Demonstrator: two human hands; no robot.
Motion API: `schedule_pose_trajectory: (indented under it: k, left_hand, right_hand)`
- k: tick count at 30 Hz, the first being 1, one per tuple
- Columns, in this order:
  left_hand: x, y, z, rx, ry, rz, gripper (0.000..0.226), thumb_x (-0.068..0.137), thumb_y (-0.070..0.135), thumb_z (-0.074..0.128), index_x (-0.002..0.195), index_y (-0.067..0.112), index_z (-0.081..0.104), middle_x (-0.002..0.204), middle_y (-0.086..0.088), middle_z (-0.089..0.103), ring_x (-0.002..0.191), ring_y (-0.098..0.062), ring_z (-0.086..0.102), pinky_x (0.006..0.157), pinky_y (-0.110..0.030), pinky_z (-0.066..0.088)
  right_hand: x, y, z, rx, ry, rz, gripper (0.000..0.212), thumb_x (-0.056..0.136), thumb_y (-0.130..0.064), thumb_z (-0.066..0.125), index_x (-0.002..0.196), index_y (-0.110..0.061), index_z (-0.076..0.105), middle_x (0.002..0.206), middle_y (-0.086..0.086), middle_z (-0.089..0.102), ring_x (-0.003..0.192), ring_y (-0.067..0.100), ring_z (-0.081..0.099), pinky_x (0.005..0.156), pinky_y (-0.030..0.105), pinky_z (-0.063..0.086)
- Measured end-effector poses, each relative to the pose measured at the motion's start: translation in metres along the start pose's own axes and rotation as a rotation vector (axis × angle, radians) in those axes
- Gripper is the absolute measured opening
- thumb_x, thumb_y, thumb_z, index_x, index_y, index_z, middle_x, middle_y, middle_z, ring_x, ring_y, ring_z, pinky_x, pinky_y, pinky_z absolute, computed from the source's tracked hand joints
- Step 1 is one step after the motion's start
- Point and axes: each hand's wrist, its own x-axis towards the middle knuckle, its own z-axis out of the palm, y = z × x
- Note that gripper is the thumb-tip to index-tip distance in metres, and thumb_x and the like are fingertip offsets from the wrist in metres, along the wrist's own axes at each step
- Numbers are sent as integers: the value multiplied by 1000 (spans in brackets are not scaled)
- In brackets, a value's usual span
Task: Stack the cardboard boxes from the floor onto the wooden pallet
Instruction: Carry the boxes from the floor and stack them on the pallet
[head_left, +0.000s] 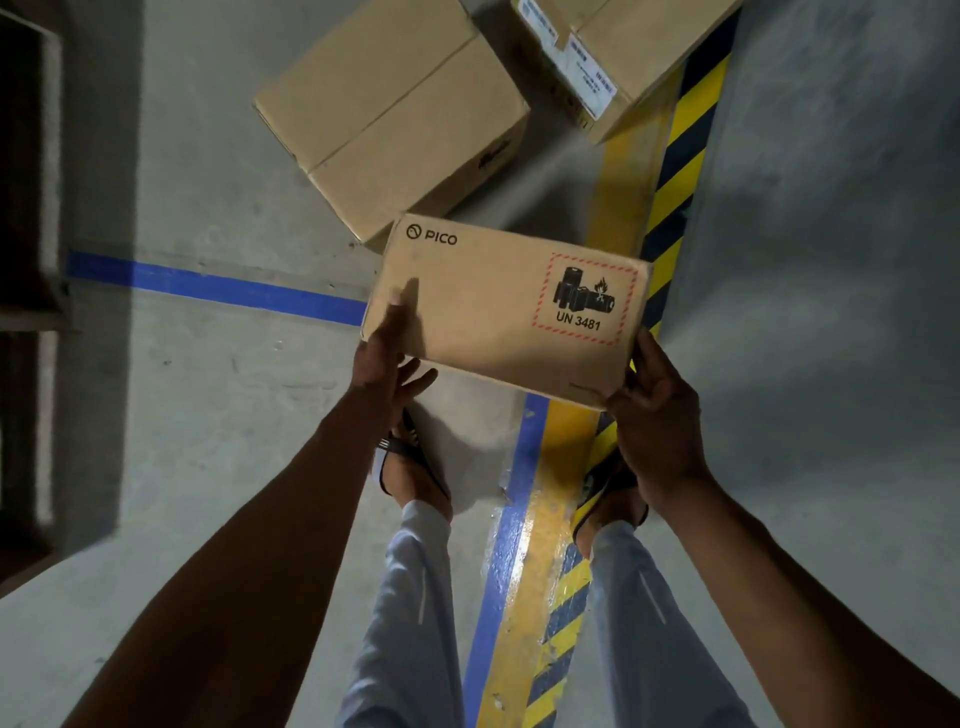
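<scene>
I have the small brown cardboard box printed with PICO and a red-hatched battery warning label (506, 312) lifted clear of the grey concrete floor (208, 415), held out in front of me above my feet. My left hand (387, 348) grips its near left corner, thumb laid flat on the top face and fingers spread underneath. My right hand (652, 395) clasps the near right corner, fingers wrapped under and around the edge.

It rides level in just two corner grips, so I judge it fairly light, and the board looks stiff and unbent. The lithium-battery mark tells me the contents should not be dropped or crushed. The smooth faces could slip, so I would keep my fingers underneath rather than squeeze the sides.

Two more boxes sit on the floor ahead: a larger plain brown cardboard box sealed with clear tape (395, 114), and beyond it, to the right, another brown cardboard box with white printed labels (613, 57), which rests partly over the yellow and black hazard stripe (675, 197). A blue painted line (208, 286) crosses the floor on my left. A dark edge at far left may be the wooden pallet, but I cannot tell.
</scene>
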Motion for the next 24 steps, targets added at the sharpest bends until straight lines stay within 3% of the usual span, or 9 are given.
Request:
schedule_pose_trajectory:
  k: [3, 6, 9, 12, 14, 16, 18, 21, 24]
  left_hand:
    - [11, -2, -7, 78, 42, -25, 71, 86, 60, 78, 133, 15, 50, 134, -15, 64, 119, -35, 67, 78, -41, 65]
    - [18, -11, -29, 169, 169, -35, 69, 87, 65, 74, 122, 10, 54, 119, -16, 69, 107, -36, 72, 80, -46, 65]
    - [18, -19, -60, 286, 337, -10, 80, 91, 67, 68, 151, 18, 46, 145, -16, 58, 122, -38, 64, 92, -56, 61]
    - [11, -15, -73, 291, 258, 23, 65, 92, 74, 61, 144, 36, 54, 150, -5, 52, 136, -35, 50, 107, -67, 47]
    - [8, -7, -69, 225, 173, 9, 42, 94, 74, 58, 118, 41, 61, 129, 2, 60, 129, -29, 50, 112, -68, 42]
    - [8, -3, -71, 189, 137, -14, 51, 90, 76, 61, 124, 39, 61, 127, 4, 60, 128, -27, 50, 113, -68, 40]
    - [10, -3, -75, 191, 121, -11, 67, 86, 77, 66, 138, 36, 59, 135, 5, 61, 132, -28, 51, 112, -65, 42]
    - [13, -2, -79, 210, 89, 38, 90, 80, 75, 74, 155, 32, 49, 139, 2, 65, 133, -28, 57, 100, -52, 52]
    - [16, 5, -80, 280, 31, 97, 98, 75, 68, 84, 159, 40, 42, 149, 2, 58, 135, -25, 54, 110, -55, 50]
  right_hand:
    - [-1, -8, 7, -14, 2, -12, 67, 90, -6, 67, 148, -36, 54, 137, -10, 68, 122, 8, 66, 93, 48, 61]
    - [-23, -27, 31, -172, -38, -31, 68, 90, -1, 66, 150, -30, 54, 142, -5, 64, 119, 4, 61, 95, 29, 56]
    - [-50, -38, 64, -176, -197, -169, 65, 93, -9, 67, 153, -28, 50, 154, -8, 50, 140, 5, 45, 117, 35, 43]
    - [-53, -33, 88, -261, -256, -224, 57, 89, -27, 64, 146, -21, 60, 152, -3, 56, 142, 18, 49, 119, 40, 41]
    - [-38, -28, 91, -279, -149, -241, 44, 90, -29, 62, 132, -20, 70, 143, -4, 64, 135, 17, 57, 115, 38, 44]
    - [-20, -21, 88, -280, -20, -271, 29, 91, -31, 59, 110, -21, 78, 122, -2, 75, 116, 19, 67, 105, 40, 52]
    - [7, -21, 82, -278, 68, -180, 29, 86, -40, 58, 96, -21, 77, 101, 1, 75, 99, 21, 66, 91, 42, 55]
    - [56, -15, 71, -219, 126, 125, 68, 82, -70, 60, 122, -16, 66, 113, 2, 65, 103, 20, 61, 87, 38, 52]
    - [89, -16, 63, 179, -59, 514, 78, 94, -76, 40, 132, -12, 65, 105, 6, 72, 96, 26, 68, 85, 42, 51]
